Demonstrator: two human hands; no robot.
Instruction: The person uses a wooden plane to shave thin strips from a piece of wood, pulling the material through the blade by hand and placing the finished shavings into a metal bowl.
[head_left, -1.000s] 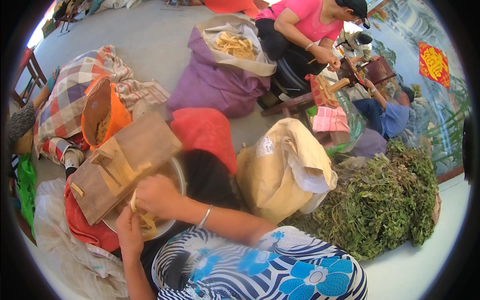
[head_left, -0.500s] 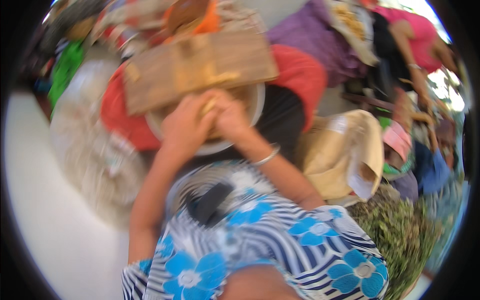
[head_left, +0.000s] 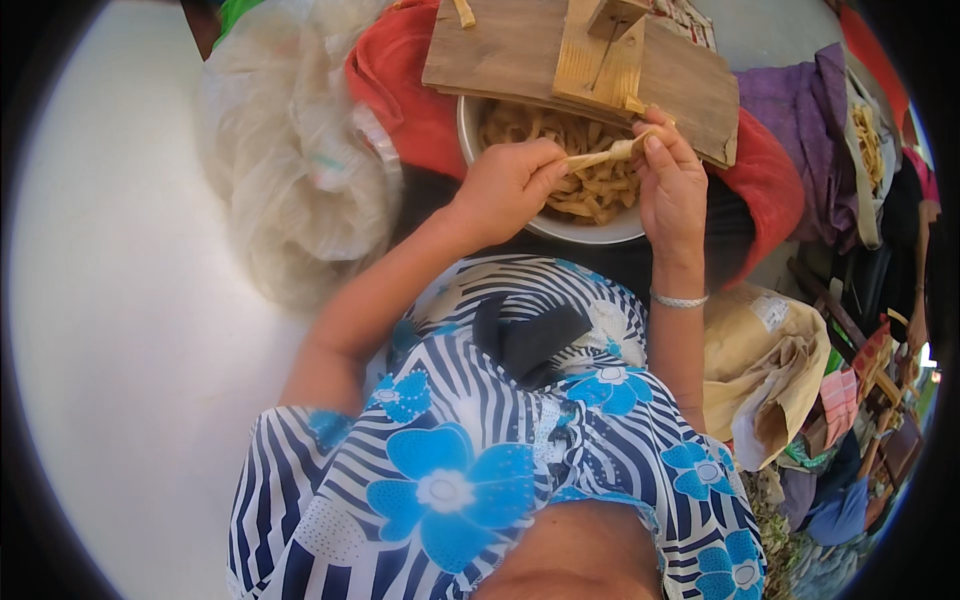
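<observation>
My left hand [head_left: 508, 188] is closed, pinching one end of a pale tan strip [head_left: 598, 157] that looks knotted or folded near its middle. The strip's other end is pinched between the thumb and fingers of my right hand [head_left: 676, 190]. It is stretched over a round metal basin [head_left: 560, 232] in my lap, which holds many similar tan strips [head_left: 585, 200]. Across the basin's far side lies a brown wooden board [head_left: 510, 50]. On it a lighter wood piece [head_left: 603, 60] carries a small block with a thin dark line, perhaps a blade or slot.
A red cloth [head_left: 400, 100] covers my knees. Clear crumpled plastic bags [head_left: 290, 150] lie on the pale floor [head_left: 120, 300] at left. At right are a brown paper sack [head_left: 770, 360], a purple cloth sack [head_left: 800, 130] and another person's arm [head_left: 925, 270].
The view has swung, so the basin and board appear farther right. My hands, close together before, are now apart with the strip stretched between them.
</observation>
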